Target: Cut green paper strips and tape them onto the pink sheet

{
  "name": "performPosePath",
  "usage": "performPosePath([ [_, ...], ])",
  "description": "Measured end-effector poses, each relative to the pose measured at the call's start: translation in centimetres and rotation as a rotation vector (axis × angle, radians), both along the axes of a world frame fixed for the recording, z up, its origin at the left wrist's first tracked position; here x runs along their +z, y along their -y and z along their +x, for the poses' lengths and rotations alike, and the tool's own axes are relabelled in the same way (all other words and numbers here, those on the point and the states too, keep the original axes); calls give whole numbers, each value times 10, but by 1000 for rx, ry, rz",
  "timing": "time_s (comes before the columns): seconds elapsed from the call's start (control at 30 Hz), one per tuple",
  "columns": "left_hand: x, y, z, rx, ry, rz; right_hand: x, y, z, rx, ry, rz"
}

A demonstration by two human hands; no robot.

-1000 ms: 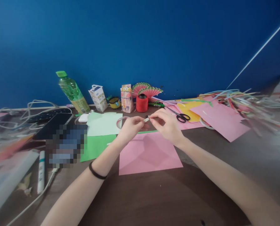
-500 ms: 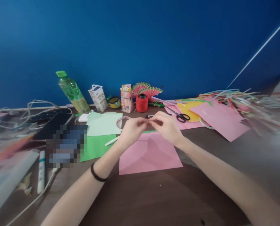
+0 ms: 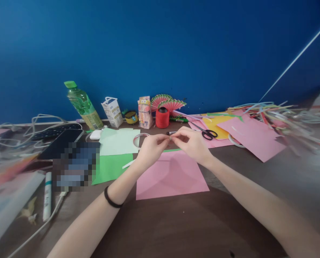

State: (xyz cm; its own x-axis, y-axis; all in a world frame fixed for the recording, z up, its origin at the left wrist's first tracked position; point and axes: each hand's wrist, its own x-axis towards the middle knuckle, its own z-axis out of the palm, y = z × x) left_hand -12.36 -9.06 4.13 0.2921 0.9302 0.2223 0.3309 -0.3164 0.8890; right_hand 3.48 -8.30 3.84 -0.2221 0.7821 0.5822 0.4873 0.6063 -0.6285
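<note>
My left hand (image 3: 152, 148) and my right hand (image 3: 192, 145) meet fingertip to fingertip above the dark table. Both are closed in a pinch around a tiny pale folded bit, apparently part of a narrow paper strip. The white tail of the paper strip (image 3: 128, 164) shows beyond my left forearm, over a green sheet (image 3: 111, 168); its middle is hidden by the hand and arm. Below my hands lies a pink sheet (image 3: 170, 177). A roll of tape (image 3: 136, 140) is just left of my left hand. Scissors with black handles (image 3: 209, 134) lie beyond my right hand.
Along the blue wall stand a green bottle (image 3: 84, 105), a milk carton (image 3: 112, 111), a red spool of thread (image 3: 162, 118) and a paper fan (image 3: 173, 105). Phones, cables and a marker (image 3: 47, 196) lie left. Pink sheets (image 3: 253, 138) and a heap of strips (image 3: 273, 113) lie right.
The tail of the paper strip has shifted slightly right, and less of it shows past my left forearm. My fingertips have moved a little, still pinched together.
</note>
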Motion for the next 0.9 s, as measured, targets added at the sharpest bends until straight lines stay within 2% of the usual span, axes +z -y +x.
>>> performPosePath([
  [0.17,-1,-1,-1,22,-59,25,1,1,1,3,-3,-35],
  [0.47,1,3,2,90,-190,128,1,1,-1,-19,39,6],
  [0.7,-1,4,3,43,-71,95,1,2,-1,-17,3,19],
  [0.9,-3,4,4,52,-40,58,1,2,-1,-32,18,25],
])
